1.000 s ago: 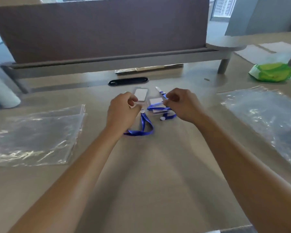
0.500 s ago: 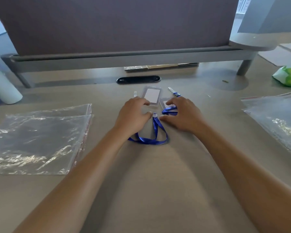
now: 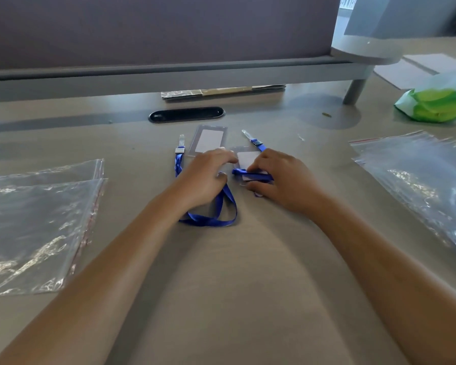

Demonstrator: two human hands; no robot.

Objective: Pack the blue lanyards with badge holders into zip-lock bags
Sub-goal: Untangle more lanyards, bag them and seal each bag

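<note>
Left hand [image 3: 204, 177] flat on first blue lanyard [image 3: 216, 206] near cable slot [image 3: 187, 115], grip loose, pinning strap. Right hand [image 3: 282, 180] grip pinching second lanyard [image 3: 250, 175] over badge holder [image 3: 246, 159], bunching for bagging.

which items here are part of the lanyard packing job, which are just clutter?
Job:
- blue lanyards
- badge holders
- zip-lock bags, left pile
- zip-lock bags, right pile
- left hand, right hand

Clutter:
- green packet
- flat cardboard strip
- black cable slot

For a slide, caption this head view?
Two hands sort blue lanyards and badge holders between zip-lock bags.
</note>
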